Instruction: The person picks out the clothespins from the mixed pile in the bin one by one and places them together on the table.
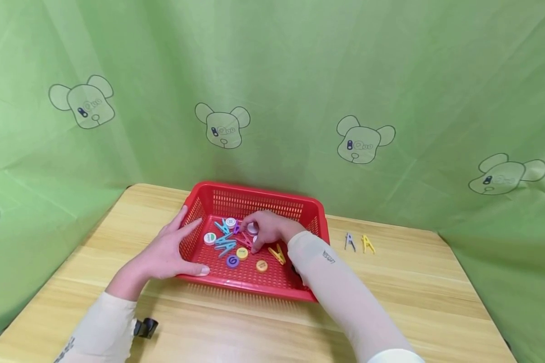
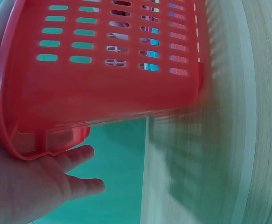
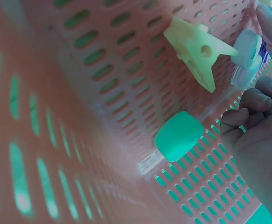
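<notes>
A red plastic basket (image 1: pixel 250 288) holds several bottle caps and clothespins. My left hand (image 1: pixel 163 254) rests at its left front corner, thumb along the front rim and fingers spread across the left side. The left wrist view shows that hand (image 2: pixel 26 186) against the rim. Inside the basket, my right hand (image 1: pixel 268 228) reaches down with bent fingers, index and thumb apart around white caps (image 3: pixel 247 49). A purple clothespin (image 1: pixel 236 228) is right at its fingertips, beside a pink clothespin (image 1: pixel 242 241). Blue clothespins (image 1: pixel 225 246) lie left; a yellow clothespin (image 1: pixel 278 254) lies under the wrist.
A purple cap (image 1: pixel 232 260), a yellow cap (image 1: pixel 242 253) and an orange cap (image 1: pixel 262 265) lie toward the basket's front. Right of the basket, a blue-grey clothespin (image 1: pixel 350 241) and another yellow clothespin (image 1: pixel 368 244) lie on the wooden table (image 1: pixel 404 282). A green curtain (image 1: pixel 290 60) hangs behind.
</notes>
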A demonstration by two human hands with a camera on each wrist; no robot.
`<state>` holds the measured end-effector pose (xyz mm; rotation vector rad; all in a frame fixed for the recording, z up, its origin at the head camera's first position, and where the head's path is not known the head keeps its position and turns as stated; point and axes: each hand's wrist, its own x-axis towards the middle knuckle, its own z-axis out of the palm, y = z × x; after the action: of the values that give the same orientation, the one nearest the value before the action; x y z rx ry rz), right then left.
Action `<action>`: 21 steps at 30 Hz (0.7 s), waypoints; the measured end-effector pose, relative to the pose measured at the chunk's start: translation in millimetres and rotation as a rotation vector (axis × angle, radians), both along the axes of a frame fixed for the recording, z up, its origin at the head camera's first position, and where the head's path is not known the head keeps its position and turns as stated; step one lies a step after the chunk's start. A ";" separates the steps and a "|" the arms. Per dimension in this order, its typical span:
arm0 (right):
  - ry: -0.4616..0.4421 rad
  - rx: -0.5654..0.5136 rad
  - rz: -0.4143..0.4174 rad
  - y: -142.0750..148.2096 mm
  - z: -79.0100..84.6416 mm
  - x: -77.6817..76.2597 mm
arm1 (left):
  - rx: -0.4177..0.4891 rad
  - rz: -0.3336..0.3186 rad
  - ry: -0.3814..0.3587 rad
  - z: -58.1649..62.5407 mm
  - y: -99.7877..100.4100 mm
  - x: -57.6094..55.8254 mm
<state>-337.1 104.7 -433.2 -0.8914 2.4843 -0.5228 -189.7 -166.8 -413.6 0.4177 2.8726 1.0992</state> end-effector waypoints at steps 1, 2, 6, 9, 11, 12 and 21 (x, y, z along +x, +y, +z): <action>-0.001 -0.002 0.003 0.1 0.5 0.2 | 0.000 0.001 0.000 -0.1 0.0 -0.1; -0.003 -0.005 0.005 0.0 1.0 0.4 | 0.000 0.001 0.000 -0.3 0.0 -0.1; -0.025 -0.017 -0.014 0.1 4.0 1.2 | -0.006 0.002 -0.001 -0.8 0.1 -0.5; -0.044 -0.036 -0.037 0.8 8.5 2.0 | -0.005 0.000 0.002 0.2 0.2 -0.9; -0.051 -0.051 -0.042 1.2 11.9 3.1 | -0.004 0.000 0.002 0.5 0.2 -0.7; -0.057 -0.062 -0.043 1.6 13.5 3.8 | -0.004 0.000 0.002 0.4 0.1 -0.5; -0.046 -0.136 -0.039 7.8 27.3 12.8 | -0.011 -0.011 0.004 0.2 1.4 0.9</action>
<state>-324.3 112.5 -405.9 -0.8734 2.4524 -0.7240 -188.8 -165.4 -413.4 0.4348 2.8750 1.0822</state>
